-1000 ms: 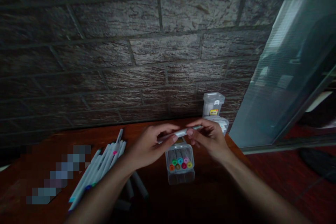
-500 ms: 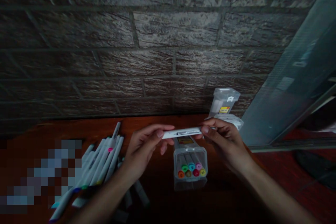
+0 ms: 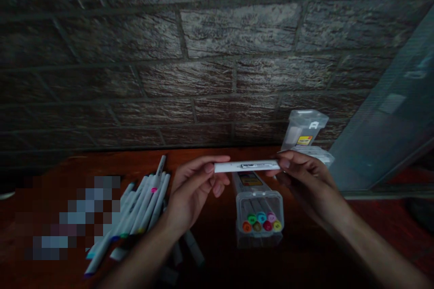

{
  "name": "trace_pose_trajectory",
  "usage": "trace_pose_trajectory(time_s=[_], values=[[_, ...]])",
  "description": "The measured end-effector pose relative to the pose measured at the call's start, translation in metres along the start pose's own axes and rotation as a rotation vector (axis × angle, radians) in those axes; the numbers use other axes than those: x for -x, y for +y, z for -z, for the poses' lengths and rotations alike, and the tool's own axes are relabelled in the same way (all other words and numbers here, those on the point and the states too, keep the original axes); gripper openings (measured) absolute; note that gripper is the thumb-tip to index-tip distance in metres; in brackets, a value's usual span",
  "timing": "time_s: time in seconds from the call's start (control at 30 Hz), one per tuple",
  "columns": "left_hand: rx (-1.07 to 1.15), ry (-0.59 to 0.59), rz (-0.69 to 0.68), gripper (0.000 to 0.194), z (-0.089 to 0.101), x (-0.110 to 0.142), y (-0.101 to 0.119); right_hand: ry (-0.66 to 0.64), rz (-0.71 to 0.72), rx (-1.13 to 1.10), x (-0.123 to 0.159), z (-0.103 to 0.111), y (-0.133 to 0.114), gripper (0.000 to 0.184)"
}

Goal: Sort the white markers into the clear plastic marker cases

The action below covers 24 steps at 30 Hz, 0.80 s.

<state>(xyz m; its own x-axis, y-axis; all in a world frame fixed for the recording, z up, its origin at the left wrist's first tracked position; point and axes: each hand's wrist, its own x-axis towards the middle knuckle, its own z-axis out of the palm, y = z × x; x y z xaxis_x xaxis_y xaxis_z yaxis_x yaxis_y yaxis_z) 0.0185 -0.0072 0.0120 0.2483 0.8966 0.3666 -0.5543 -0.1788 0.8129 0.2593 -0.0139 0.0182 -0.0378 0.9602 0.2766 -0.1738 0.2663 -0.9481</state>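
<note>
A white marker (image 3: 246,166) with a printed label lies level between my two hands. My left hand (image 3: 195,185) pinches its left end between thumb and fingers. At the other end, the thumb and fingers of my right hand (image 3: 303,174) close on it. Below the marker, a clear plastic case (image 3: 260,240) lies on its side with its end toward me. Several markers (image 3: 260,217) with coloured ends, among them orange, green, blue, pink, red and yellow, show inside it. To the left of my left hand, a pile of white markers (image 3: 142,207) is spread on the table.
The brown wooden table (image 3: 111,158) meets a stone-brick wall (image 3: 203,76) at the back. An upright clear case (image 3: 303,133) with a yellow label stands behind my right hand, another clear case in front of it. A translucent panel (image 3: 379,122) rises at the right.
The marker has turned from slightly tilted to about level, its printed label now facing me more fully. Both hands keep hold of it. The whole view has shifted a little.
</note>
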Motion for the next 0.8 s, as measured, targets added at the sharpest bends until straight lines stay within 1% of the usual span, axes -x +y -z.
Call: trace_pose_trajectory(time_s=[0.1,0.2,0.43,0.6,0.8], values=[[-0.074,0.029,-0.025,0.022,0.0021,-0.0008,-0.0014,-0.003,0.037,0.028,-0.0005,0.0006,-0.0001,0.023],[-0.204,0.046,-0.056,0.02,0.0044,-0.0001,-0.0038,-0.028,0.069,0.038,-0.0006,0.0013,-0.0003,0.02],[-0.441,0.049,-0.072,0.021,0.0071,0.0008,-0.008,-0.046,0.097,0.093,0.0023,0.0047,-0.0014,0.017],[-0.464,0.06,-0.092,0.014,0.0034,-0.0005,-0.0073,-0.083,0.108,0.114,0.0044,0.0056,-0.0014,0.015],[-0.464,0.081,-0.07,0.011,0.0049,-0.0013,-0.0093,-0.12,0.119,0.127,0.0037,0.0049,0.0002,0.013]])
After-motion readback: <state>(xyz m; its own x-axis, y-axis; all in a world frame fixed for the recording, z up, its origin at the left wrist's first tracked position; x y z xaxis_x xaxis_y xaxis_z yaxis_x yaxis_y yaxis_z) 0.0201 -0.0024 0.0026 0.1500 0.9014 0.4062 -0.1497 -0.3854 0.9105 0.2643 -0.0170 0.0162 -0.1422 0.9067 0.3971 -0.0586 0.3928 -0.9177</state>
